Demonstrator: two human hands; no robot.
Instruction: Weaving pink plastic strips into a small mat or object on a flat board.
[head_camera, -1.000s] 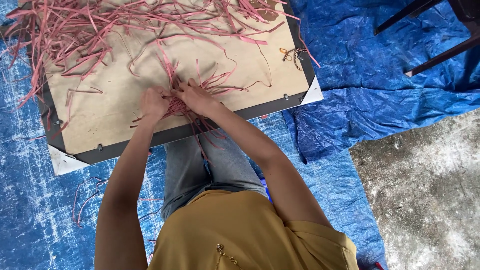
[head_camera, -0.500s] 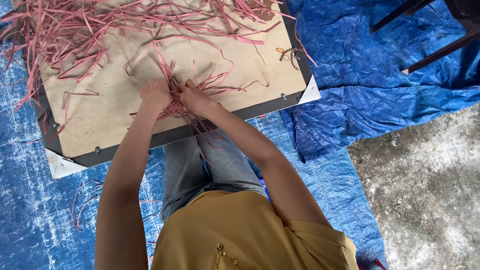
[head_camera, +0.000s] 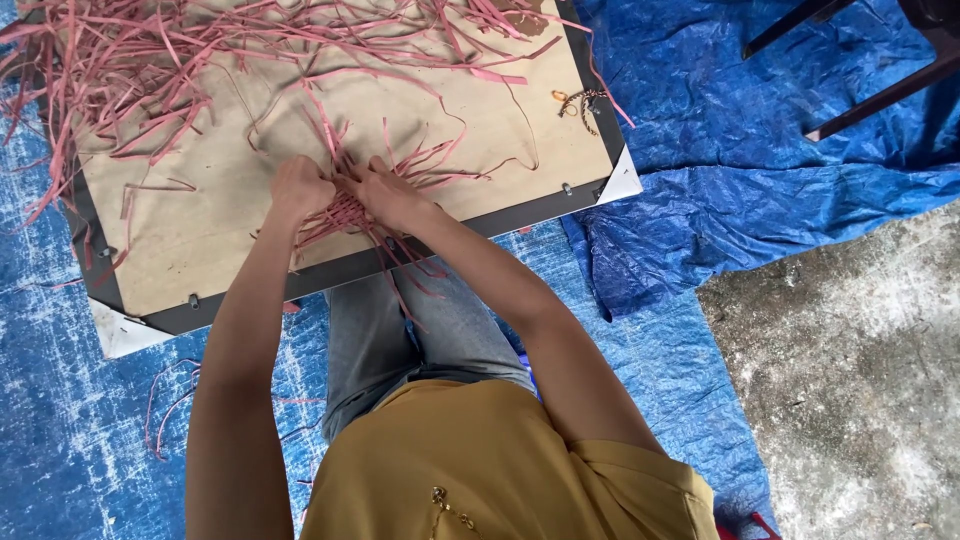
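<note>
Both hands meet at the board's (head_camera: 200, 250) near edge: left hand (head_camera: 298, 188) fisted, right hand (head_camera: 392, 195) curled, each pinching pink strips (head_camera: 345, 212) woven into a small mat between them. Loose ends fan away toward the far pile (head_camera: 150, 70). Neither hand is nearer. Blue tarp (head_camera: 760, 150) lies underneath.

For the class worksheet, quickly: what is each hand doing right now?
Left hand: closed on the pink woven strips.
Right hand: fingers curled, pressing the same strips.

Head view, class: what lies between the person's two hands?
Between left hand and right hand lies a woven patch of pink strips, seen in the head view.
</note>
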